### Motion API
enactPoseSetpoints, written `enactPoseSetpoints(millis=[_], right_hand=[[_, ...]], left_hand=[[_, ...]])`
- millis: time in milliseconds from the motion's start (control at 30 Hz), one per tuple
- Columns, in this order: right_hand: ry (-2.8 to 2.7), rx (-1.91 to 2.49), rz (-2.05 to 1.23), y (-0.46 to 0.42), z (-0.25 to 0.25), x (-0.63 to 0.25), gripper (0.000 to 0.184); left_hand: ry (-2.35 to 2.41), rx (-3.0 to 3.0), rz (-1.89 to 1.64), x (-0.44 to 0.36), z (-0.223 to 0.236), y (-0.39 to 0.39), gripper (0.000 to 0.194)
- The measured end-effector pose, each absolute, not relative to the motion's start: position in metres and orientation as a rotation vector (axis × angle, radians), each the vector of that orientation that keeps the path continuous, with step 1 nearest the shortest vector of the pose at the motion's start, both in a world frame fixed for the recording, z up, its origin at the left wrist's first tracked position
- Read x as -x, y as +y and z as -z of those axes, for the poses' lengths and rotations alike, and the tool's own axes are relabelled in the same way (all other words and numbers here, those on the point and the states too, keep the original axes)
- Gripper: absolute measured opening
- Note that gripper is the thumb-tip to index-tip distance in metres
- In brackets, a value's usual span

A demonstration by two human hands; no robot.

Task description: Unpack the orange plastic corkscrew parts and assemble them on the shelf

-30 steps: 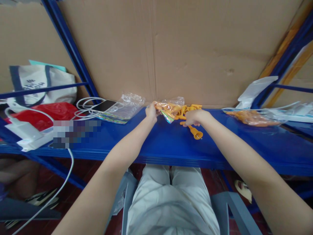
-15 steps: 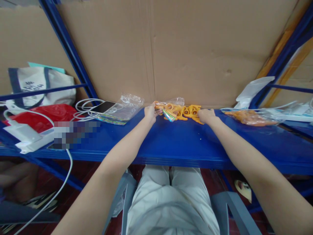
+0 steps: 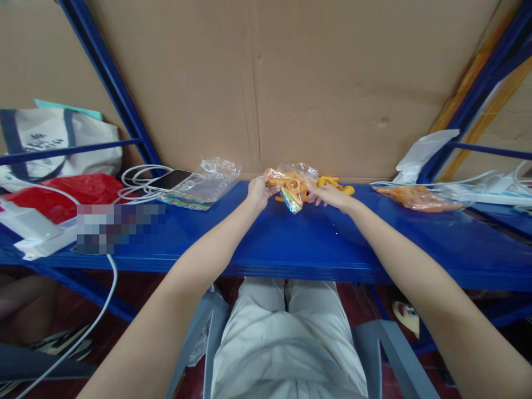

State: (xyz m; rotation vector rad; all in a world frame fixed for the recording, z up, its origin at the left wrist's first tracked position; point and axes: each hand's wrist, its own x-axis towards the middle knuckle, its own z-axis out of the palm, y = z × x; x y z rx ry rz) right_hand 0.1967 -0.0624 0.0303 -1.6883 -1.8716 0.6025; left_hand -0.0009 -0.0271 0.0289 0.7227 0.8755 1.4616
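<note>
My left hand point(image 3: 258, 192) is closed on the left edge of a clear plastic bag point(image 3: 310, 169) with a shiny, multicoloured strip point(image 3: 291, 201). Orange plastic pieces point(image 3: 286, 182) with round cup-like openings show through and around the bag. On its other side, my right hand point(image 3: 332, 196) has its fingers bent round the bag's right edge; whether they also pinch an orange piece is hidden. Loose orange pieces point(image 3: 330, 181) lie behind and beside my right hand on the blue shelf point(image 3: 282, 244).
Left of my hands lie another clear bag point(image 3: 214, 183), a phone point(image 3: 172, 180), white cables point(image 3: 135, 180), a power strip point(image 3: 45, 235) and a red bag point(image 3: 78, 188). A filled bag of orange pieces point(image 3: 419, 198) sits to the right. Cardboard point(image 3: 332, 83) stands behind the shelf.
My right hand has moved left, from the loose orange pieces to the bag's right edge. The bag is spread more widely between both hands. My left hand keeps its hold.
</note>
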Motion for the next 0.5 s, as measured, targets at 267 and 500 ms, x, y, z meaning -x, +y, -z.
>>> enactPoseSetpoints(millis=[267,500], right_hand=[[-1.641,1.399,-1.096,-0.060,-0.011,-0.189,0.037],[-1.339,1.079,-1.459,-0.060,-0.007,-0.184,0.012]], left_hand=[[0.736,-0.782,-1.456,-0.003,-0.026,-0.028,0.022],[0.711,-0.885,-1.450,0.000,-0.025,-0.025,0.015]])
